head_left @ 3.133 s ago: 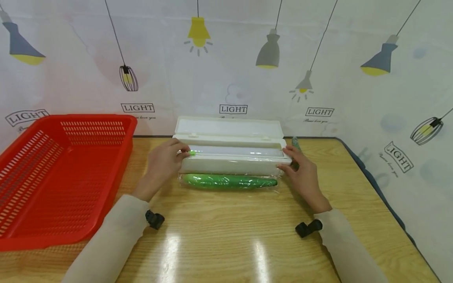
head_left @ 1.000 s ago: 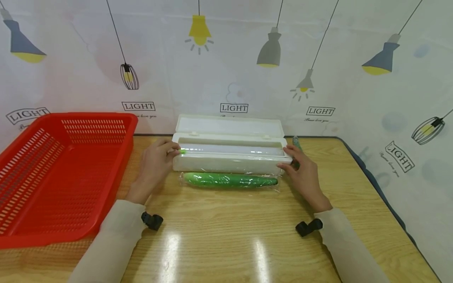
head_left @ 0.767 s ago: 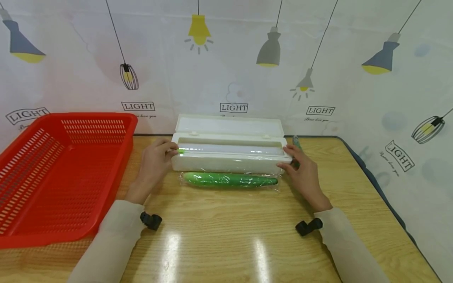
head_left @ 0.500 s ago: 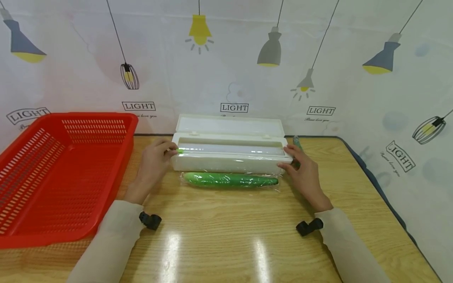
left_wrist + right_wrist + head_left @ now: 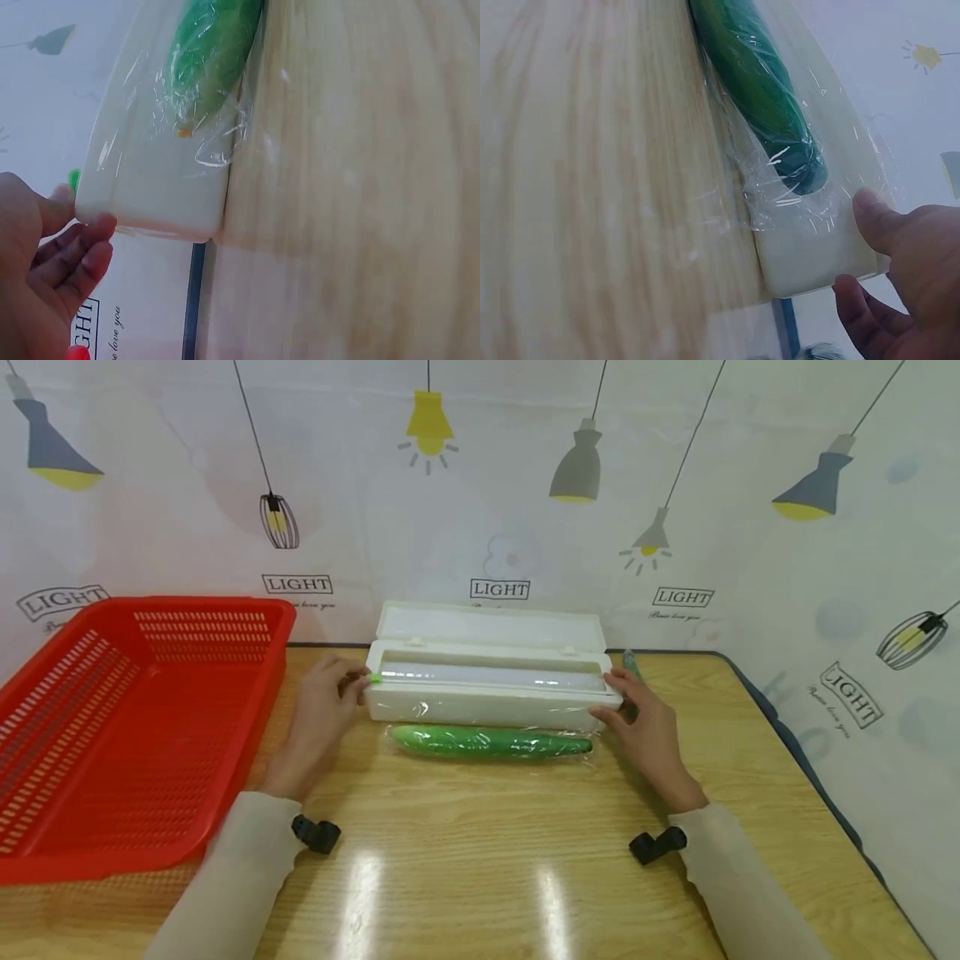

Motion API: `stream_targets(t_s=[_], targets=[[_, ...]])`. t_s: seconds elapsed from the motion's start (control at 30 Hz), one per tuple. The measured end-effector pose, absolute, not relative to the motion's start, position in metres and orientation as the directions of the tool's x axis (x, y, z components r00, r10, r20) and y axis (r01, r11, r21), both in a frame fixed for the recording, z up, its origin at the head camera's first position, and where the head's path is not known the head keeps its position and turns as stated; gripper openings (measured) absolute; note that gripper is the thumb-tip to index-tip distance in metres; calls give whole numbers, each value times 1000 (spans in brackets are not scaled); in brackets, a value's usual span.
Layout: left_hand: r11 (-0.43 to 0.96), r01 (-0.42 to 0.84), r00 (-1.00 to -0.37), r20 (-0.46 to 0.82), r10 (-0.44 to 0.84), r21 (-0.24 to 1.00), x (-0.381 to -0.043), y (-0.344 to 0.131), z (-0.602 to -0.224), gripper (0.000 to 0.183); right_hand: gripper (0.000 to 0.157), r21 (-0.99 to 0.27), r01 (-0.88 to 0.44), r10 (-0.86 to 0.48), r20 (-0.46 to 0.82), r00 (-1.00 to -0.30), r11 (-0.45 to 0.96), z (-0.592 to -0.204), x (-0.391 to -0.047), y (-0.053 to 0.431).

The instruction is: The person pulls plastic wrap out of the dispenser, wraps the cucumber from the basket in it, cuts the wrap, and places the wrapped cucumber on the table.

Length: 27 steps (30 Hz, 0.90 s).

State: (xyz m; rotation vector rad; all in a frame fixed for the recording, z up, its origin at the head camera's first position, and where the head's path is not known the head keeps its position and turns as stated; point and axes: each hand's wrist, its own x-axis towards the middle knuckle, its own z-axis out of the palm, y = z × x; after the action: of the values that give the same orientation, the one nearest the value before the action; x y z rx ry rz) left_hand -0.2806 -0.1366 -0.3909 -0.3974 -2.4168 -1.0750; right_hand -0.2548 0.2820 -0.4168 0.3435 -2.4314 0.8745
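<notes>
A white cling film dispenser lies lengthwise on the table with its lid tipped back, a roll of film showing inside. My left hand is at its left end, fingertips on a small green slide cutter. The thumb and curled fingers meet around that corner in the left wrist view. At the opposite end, my right hand grips the dispenser, thumb on the front face. Clear film runs down over a green cucumber lying along the dispenser's front, covering it and wrinkling at both tips.
A red plastic basket with slotted walls stands on the left. Behind the right hand, a greenish wrapped item is partly hidden. The wooden table meets a lamp-patterned cloth at its back and right edges.
Over the last three seconds, my left hand slides the green cutter leftward along the dispenser's front edge to its left end. My right hand keeps its grip; the cucumber stays put.
</notes>
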Motion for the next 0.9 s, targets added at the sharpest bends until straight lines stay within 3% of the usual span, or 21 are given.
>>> stream_targets(t_s=[0.2, 0.3, 0.37, 0.47, 0.7, 0.9], targets=[[648, 394, -845, 534, -23, 652, -252, -119, -387, 15, 52, -527, -400, -71, 536, -841, 750, -413, -251, 280], [694, 421, -859, 503, 97, 585, -232, -106, -384, 7, 52, -531, -391, -73, 523, -849, 751, -408, -249, 280], [729, 417, -887, 416, 199, 542, -221, -103, -384, 8, 52, -533, -387, -75, 515, -854, 752, -406, -248, 279], [773, 335, -938, 270, 218, 539, -214, -106, -389, 14, 51, -545, -386, -73, 508, -858, 744, -403, -249, 279], [714, 76, -997, 48, 59, 696, -223, -120, -406, 40, 48, -594, -358, -40, 480, -877, 720, -401, -248, 275], [626, 56, -998, 30, 52, 778, -232, -115, -416, 57, 53, -639, -238, 72, 420, -905, 731, -403, -242, 267]])
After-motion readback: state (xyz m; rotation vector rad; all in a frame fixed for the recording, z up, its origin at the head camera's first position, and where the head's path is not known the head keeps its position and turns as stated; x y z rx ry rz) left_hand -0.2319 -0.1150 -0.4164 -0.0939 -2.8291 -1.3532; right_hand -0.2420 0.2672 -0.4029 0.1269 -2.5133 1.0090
